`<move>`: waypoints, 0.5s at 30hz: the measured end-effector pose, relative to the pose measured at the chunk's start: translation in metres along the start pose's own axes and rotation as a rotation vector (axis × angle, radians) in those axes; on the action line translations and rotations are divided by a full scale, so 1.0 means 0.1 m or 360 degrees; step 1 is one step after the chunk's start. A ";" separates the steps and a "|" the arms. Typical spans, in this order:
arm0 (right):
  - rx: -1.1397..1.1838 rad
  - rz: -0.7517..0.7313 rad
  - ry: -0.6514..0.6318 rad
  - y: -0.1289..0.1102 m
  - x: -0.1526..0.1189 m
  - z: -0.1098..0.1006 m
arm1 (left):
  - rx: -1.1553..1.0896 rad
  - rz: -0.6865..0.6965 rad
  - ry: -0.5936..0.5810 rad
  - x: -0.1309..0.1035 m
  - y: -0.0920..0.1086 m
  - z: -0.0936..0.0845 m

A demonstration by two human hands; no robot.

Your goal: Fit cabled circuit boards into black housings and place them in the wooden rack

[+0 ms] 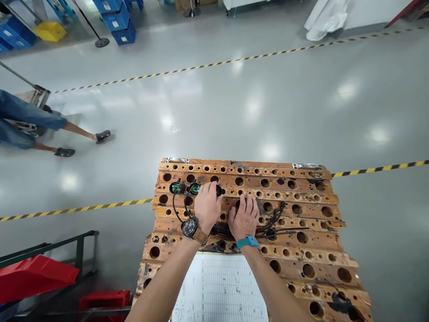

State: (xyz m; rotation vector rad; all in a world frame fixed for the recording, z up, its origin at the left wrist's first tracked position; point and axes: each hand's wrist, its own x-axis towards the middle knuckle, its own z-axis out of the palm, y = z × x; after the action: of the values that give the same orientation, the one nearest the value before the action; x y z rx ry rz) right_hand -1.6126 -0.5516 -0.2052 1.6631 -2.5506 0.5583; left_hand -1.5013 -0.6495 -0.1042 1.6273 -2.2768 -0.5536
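A stepped wooden board (308, 210) full of round holes lies before me. Near its left side are two round black housings with green circuit boards inside, one (176, 188) at the far left and another (195, 188) beside my left hand (208, 205). The fingers of that hand are bent over a third black round housing (219, 191), which they mostly cover. My right hand (244, 218) rests on the board with its fingers slightly apart, over a bundle of black cables (268, 230). Part of the bundle is hidden under both hands.
A printed sheet (221, 286) lies on the board between my forearms. At the left, another person's legs (36, 118) stand near a cart. Red bins (36, 275) sit on a green rack at lower left. Blue crates (115, 20) are stacked beyond the striped floor tape (214, 65).
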 end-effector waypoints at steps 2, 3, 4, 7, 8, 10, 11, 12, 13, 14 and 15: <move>0.0027 0.0008 -0.0002 0.00 0.01 0.01 | -0.0108 -0.0002 0.0116 -0.08 -0.01 -0.05; 0.0052 0.0017 -0.0004 0.00 0.02 0.00 | -0.0172 -0.0002 0.0169 -0.13 0.00 -0.09; 0.0092 0.0032 -0.0008 0.01 0.04 -0.01 | -0.0244 -0.0007 0.0209 -0.19 0.02 -0.12; 0.0413 0.0095 -0.0035 0.04 0.06 -0.10 | -0.0535 -0.0109 0.0216 -0.39 0.09 -0.21; 0.0610 0.0146 -0.0058 0.05 0.04 -0.17 | -0.0662 -0.0192 0.0177 -0.46 0.12 -0.22; 0.1126 0.0366 -0.0155 0.07 -0.04 -0.34 | -0.0941 -0.0415 0.0055 -0.59 0.19 -0.19; 0.1419 0.0540 -0.0239 0.07 -0.10 -0.44 | -0.1072 -0.0522 -0.0021 -0.65 0.23 -0.16; 0.1708 0.0749 -0.0328 0.06 -0.17 -0.54 | -0.1185 -0.0605 -0.0099 -0.71 0.28 -0.12; 0.1969 0.0971 -0.0402 0.05 -0.24 -0.63 | -0.1265 -0.0664 -0.0164 -0.76 0.32 -0.08; 0.2188 0.1187 -0.0447 0.03 -0.30 -0.71 | -0.1303 -0.0692 -0.0214 -0.80 0.37 -0.03; 0.2353 0.1383 -0.0454 0.02 -0.34 -0.78 | -0.1295 -0.0685 -0.0259 -0.85 0.43 0.01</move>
State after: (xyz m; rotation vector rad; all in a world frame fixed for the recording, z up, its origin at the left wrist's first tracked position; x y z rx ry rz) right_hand -1.6116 -0.4957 -0.1407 0.3400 -3.0336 2.8892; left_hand -1.5100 -0.5566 -0.0861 1.6253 -1.4278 -1.5137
